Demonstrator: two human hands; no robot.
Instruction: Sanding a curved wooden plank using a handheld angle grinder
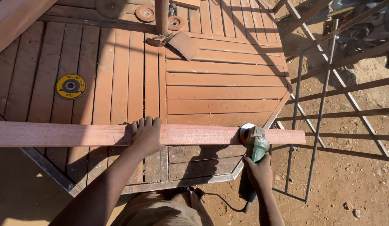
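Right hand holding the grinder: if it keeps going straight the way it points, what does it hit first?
The right hand points up-frame along the green angle grinder. The grinder's disc already sits at the near edge of the long wooden plank, so the plank comes first, then the slatted table top beyond. Exact contact is hard to judge.

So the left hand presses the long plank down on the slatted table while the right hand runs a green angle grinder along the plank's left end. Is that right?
Not quite. In the head view the left hand does press the long plank down on the slatted table, and the right hand holds the green angle grinder, but its disc sits near the plank's right end, not the left.
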